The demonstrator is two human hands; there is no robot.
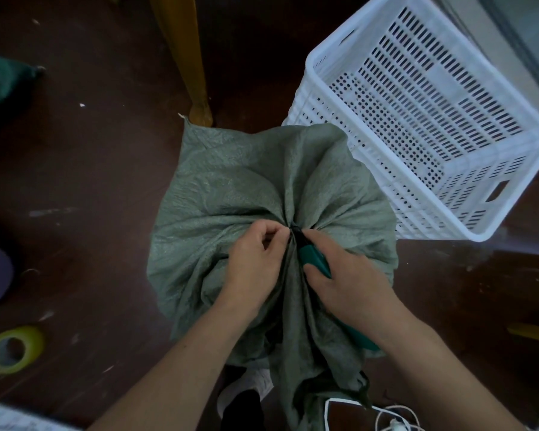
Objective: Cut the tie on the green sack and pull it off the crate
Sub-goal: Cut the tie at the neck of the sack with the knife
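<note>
**crate_guy:** Right under both hands sits the green sack (231,181), woven plastic, bunched to a gathered neck with pleats fanning out all round. It bulges over something boxy, so whatever's inside is fully covered, can't say what. Loose mouth of the sack trails back toward the person, past the wrists.

**tapeworm77:** And the white one up past the right hand?

**crate_guy:** White slotted plastic crate (433,119), standing on the dark floor (91,181) just beyond the sack, touching or nearly touching its far right edge. Nothing in it that I can see, just floor showing through the holes.

**tapeworm77:** Hands?

**crate_guy:** Left hand (255,262) is curled, fingertips pinched together on the fabric right at the neck. Right hand (346,281) is closed around a teal-handled cutter (313,259), its dark tip poked into the gather, just beside the left fingertips. The tie itself is too small and dark to make out properly, there's only a blackish bit at the knot point. Can't tell if it's cut.

**tapeworm77:** Other stuff around?

**crate_guy:** Roll of yellowish tape (13,349) on the floor well off to the left of the left forearm, a wooden furniture leg (193,73) beyond the sack, and some white cable (395,421) near the right elbow.
</note>
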